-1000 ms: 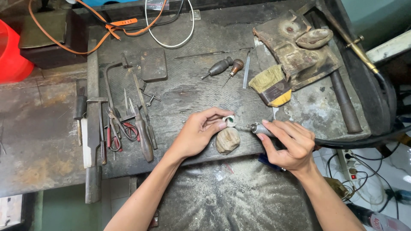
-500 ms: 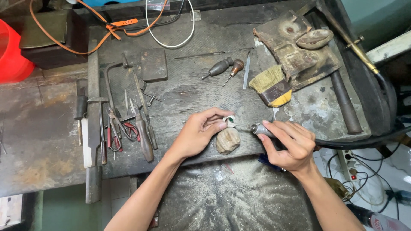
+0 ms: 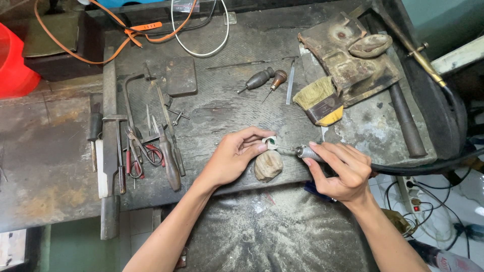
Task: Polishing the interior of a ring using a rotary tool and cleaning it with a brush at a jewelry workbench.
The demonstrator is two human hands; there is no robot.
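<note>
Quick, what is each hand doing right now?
Left hand: closed, pinching a small pale ring-shaped piece above the rounded wooden peg.
Right hand: closed around a metal rotary handpiece.

left forearm: bare, enters from 7 o'clock, angled toward 1 o'clock. left hand [image 3: 233,160]: palm down, fingers curled, thumb and fingertips pinched together at its 3 o'clock side. right forearm: bare, enters from 5 o'clock, angled toward 11 o'clock. right hand [image 3: 342,170]: fingers wrapped closed in a pen-like grip, pointing to 9 o'clock, close to the left fingertips.
</note>
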